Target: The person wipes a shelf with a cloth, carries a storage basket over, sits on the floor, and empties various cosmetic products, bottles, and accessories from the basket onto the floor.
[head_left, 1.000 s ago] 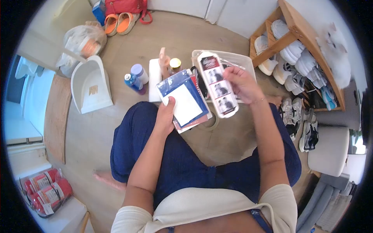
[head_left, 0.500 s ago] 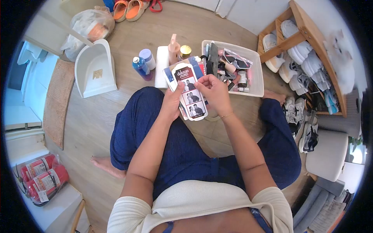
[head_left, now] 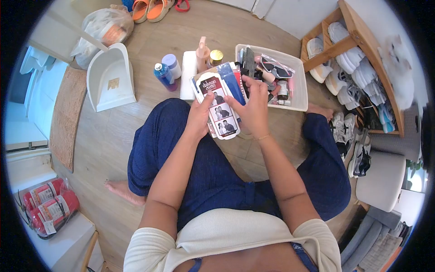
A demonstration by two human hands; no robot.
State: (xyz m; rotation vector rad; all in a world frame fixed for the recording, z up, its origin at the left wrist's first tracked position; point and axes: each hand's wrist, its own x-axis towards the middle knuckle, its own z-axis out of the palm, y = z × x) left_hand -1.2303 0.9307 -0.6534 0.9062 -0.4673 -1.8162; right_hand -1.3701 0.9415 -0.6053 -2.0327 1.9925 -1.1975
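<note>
My left hand [head_left: 198, 117] is closed on the left side of a stack of cards, its thumb on the photo strip [head_left: 221, 109] at the front. Behind the strip, blue and white cards [head_left: 230, 81] fan out to the upper right. My right hand [head_left: 253, 108] pinches the right edge of these cards between thumb and fingers. Just beyond the hands stand a pump bottle [head_left: 202, 54] and a gold-capped jar [head_left: 216, 57]. To the right is a white bin [head_left: 297, 97] holding sunglasses [head_left: 276, 68] and several small cosmetics.
A blue bottle [head_left: 164, 76], a purple-lidded bottle [head_left: 172, 65] and a white box [head_left: 188, 75] stand left of the pump bottle. Farther left is a dustpan [head_left: 111, 86]. A wooden shoe rack [head_left: 358, 34] with a white cat [head_left: 396, 63] beside it stands at the right.
The photo strip has come from the right onto the front of the stack. My right hand has since shifted from the strip to the cards' right edge, which now fan out more.
</note>
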